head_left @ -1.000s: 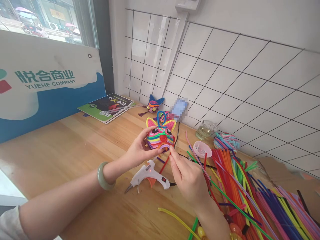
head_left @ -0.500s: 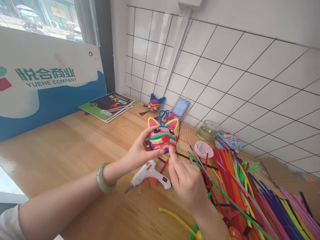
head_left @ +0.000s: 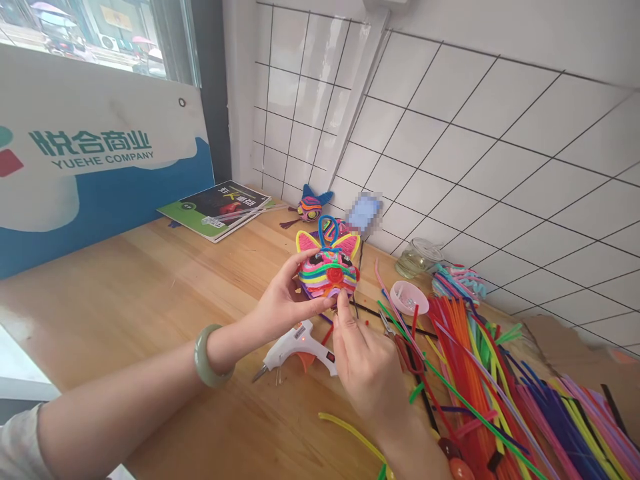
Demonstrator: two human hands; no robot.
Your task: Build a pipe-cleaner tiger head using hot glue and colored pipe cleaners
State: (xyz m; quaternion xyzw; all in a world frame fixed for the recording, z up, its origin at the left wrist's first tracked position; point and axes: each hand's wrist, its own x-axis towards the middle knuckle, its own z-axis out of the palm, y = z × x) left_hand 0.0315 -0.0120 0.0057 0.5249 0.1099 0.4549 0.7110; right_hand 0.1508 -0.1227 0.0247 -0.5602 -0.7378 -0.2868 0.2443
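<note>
A colourful pipe-cleaner animal head (head_left: 327,275), with pink ears edged in yellow, a blue loop on top and a red nose, is held above the table. My left hand (head_left: 287,288) is closed around its left side, thumb along the lower edge. Curled in, my right hand (head_left: 367,360) has its index fingertip against the bottom edge below the nose; its thumb is mostly hidden. Below the hands, a white glue gun (head_left: 300,347) lies on the table with its small light lit. Scissors or pliers with red handles (head_left: 407,353) lie just right of my right hand.
Bundles of coloured pipe cleaners (head_left: 465,353) cover the right side. Behind them stand a pink bowl (head_left: 409,297), a glass jar (head_left: 417,259) and a phone (head_left: 364,213). A blue-eared pipe-cleaner head (head_left: 310,205) sits at the back, and booklets (head_left: 217,210) lie further left.
My right hand has shifted slightly left and down, its fingertip staying at the head's lower edge. The left hand's grip looks unchanged. The view has tilted slightly.
</note>
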